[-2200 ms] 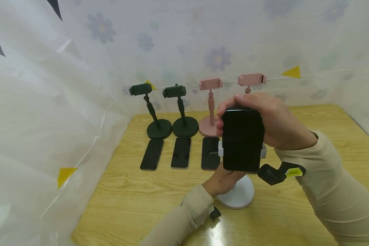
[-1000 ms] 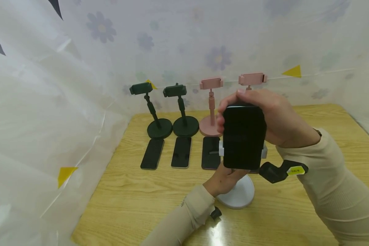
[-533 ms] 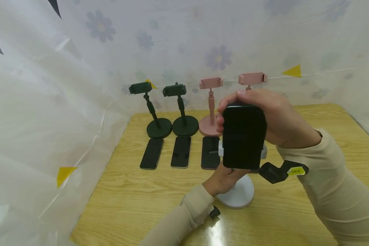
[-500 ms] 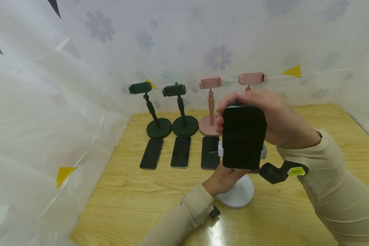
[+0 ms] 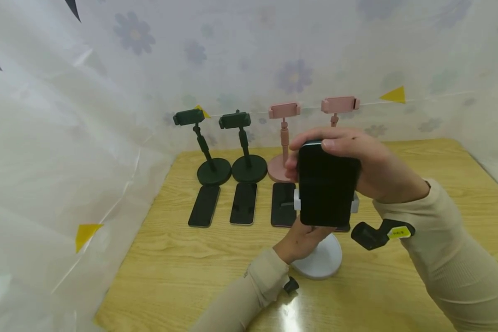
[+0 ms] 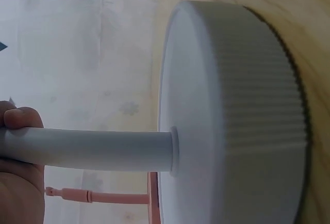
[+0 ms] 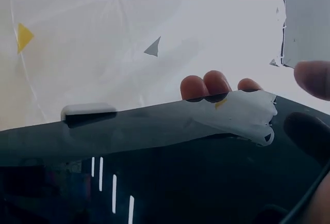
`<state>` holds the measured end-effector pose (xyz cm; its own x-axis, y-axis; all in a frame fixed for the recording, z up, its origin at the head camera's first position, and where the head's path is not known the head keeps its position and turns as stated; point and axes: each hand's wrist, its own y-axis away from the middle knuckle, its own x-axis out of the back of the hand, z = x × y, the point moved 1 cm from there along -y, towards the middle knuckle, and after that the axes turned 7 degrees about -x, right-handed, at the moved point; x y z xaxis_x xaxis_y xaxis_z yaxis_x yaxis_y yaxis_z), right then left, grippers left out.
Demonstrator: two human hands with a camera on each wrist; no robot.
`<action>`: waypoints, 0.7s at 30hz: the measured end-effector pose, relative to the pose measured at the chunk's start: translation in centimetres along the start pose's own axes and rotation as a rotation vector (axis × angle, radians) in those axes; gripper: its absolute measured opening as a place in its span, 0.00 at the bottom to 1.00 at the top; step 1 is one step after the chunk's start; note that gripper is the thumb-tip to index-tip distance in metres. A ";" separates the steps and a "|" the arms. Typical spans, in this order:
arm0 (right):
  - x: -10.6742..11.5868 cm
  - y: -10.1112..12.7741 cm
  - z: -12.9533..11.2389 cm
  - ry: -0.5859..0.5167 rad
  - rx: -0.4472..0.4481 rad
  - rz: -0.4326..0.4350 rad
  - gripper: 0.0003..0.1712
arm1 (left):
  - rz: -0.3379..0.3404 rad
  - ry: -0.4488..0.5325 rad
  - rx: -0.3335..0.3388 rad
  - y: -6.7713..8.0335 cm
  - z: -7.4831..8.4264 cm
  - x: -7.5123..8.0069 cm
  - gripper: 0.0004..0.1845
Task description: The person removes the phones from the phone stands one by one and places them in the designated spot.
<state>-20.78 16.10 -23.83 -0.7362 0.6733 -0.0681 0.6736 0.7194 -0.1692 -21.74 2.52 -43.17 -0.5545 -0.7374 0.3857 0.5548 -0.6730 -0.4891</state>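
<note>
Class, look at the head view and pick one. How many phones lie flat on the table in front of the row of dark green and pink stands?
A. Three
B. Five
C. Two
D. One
A. Three dark phones lie flat side by side: the left phone, the middle phone and the right phone, partly hidden by the held phone.

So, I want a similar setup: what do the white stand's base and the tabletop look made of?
The round white stand base looks like matte plastic, with fine moulded ribs around its rim. The yellowish table looks like wood or wood-look laminate: visible grain, slight sheen.
</note>
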 end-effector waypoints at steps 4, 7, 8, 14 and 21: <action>-0.1 0.0 0.4 -0.083 0.018 -0.064 0.25 | 0.010 0.018 -0.011 0.0 0.0 0.1 0.14; -0.2 -0.1 0.6 -0.137 0.013 -0.068 0.23 | 0.017 0.023 -0.031 0.0 0.0 0.1 0.13; -0.3 -0.1 0.6 -0.148 0.012 -0.062 0.22 | 0.018 0.015 -0.036 0.0 0.0 0.1 0.13; -0.6 -0.4 0.5 -0.137 0.014 -0.029 0.22 | 0.023 -0.017 -0.054 0.1 -0.1 0.3 0.12; -0.7 -0.5 0.3 -0.098 0.042 -0.047 0.24 | 0.023 -0.049 -0.106 0.1 -0.3 0.1 0.13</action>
<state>-20.60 15.20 -24.01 -0.7714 0.6173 -0.1546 0.6361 0.7410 -0.2154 -21.91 2.42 -43.49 -0.5096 -0.7566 0.4097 0.4968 -0.6476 -0.5777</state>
